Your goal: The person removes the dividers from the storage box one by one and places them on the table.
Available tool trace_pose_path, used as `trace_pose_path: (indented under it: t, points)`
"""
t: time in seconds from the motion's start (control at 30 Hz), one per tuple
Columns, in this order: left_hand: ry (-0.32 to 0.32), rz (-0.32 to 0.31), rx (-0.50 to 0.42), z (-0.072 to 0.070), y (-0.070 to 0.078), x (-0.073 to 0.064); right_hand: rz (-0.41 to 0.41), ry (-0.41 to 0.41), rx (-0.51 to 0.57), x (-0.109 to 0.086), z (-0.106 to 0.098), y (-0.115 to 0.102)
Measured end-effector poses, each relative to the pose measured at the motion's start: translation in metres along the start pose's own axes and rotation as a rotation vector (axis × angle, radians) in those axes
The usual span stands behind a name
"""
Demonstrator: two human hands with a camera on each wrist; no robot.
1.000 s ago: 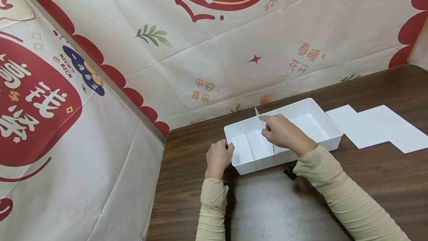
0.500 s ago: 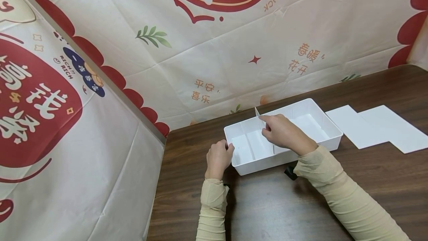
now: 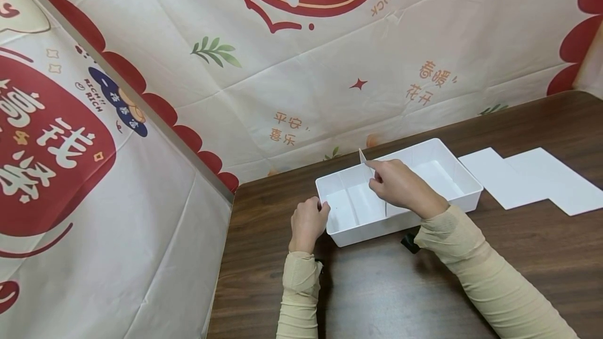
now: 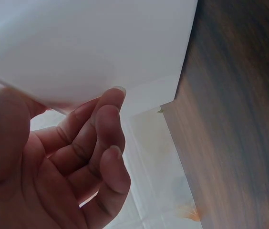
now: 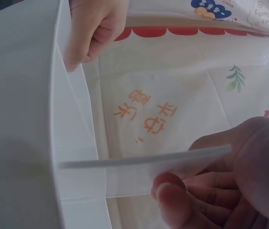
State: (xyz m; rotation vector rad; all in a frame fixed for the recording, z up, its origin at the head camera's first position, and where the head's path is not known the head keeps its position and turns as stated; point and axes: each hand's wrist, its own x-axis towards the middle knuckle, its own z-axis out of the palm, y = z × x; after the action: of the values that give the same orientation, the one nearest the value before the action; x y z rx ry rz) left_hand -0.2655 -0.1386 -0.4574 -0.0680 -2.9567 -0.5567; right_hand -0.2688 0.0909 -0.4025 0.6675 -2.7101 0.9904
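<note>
A long white plastic box [image 3: 372, 230] lies slantwise on the table. My left hand [image 3: 308, 221] grips its left end wall; in the left wrist view the fingers of my left hand [image 4: 82, 148] curl against the outer face of the wall [image 4: 101, 52], and the thumb is partly hidden behind the rim. Between thumb and fingers, my right hand [image 3: 400, 184] pinches a thin white divider [image 3: 361, 156] that stands crosswise in the box. Its far corner sticks up above the back rim. The right wrist view shows the divider [image 5: 129, 179] edge-on, next to the box's wall [image 5: 15, 119].
Two flat white panels [image 3: 499, 177] overlap on the dark wooden table [image 3: 523, 255] right of the box. A printed cloth [image 3: 301, 67] hangs behind the table, and another printed cloth [image 3: 165, 213] hangs on the left.
The far corner of the divider has risen very slightly, and my right fingers with it. My left hand and the box stay where they were.
</note>
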Motion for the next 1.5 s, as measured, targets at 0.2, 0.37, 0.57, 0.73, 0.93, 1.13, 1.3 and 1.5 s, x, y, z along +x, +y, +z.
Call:
trace_pose_path:
  t: [0.2,0.37,0.57,0.73,0.93,1.13,1.3,1.5]
  points:
    - [-0.003,0.000,0.001,0.001,0.000,-0.001,-0.010,0.012,-0.003,-0.001,-0.001,0.000]
    - [-0.007,-0.006,-0.003,0.001,0.000,-0.001,-0.020,0.026,-0.002,-0.002,-0.002,0.000]
    - [-0.010,-0.011,-0.002,0.001,0.000,0.000,-0.013,0.021,0.000,-0.002,-0.003,-0.002]
    - [-0.012,-0.012,0.001,0.001,0.001,0.000,0.008,0.010,0.012,-0.001,-0.006,-0.002]
    - [-0.013,-0.013,0.005,0.000,0.001,0.000,0.026,0.002,0.014,-0.001,-0.008,-0.003]
    - [-0.025,-0.021,0.001,-0.001,0.001,0.000,0.040,-0.006,0.025,0.000,-0.012,-0.004]
    - [-0.029,-0.022,-0.006,-0.001,0.001,0.000,0.032,0.012,0.025,-0.001,-0.013,-0.005]
    - [-0.027,-0.019,-0.005,-0.001,0.001,0.000,0.037,0.026,0.025,0.000,-0.013,-0.003]
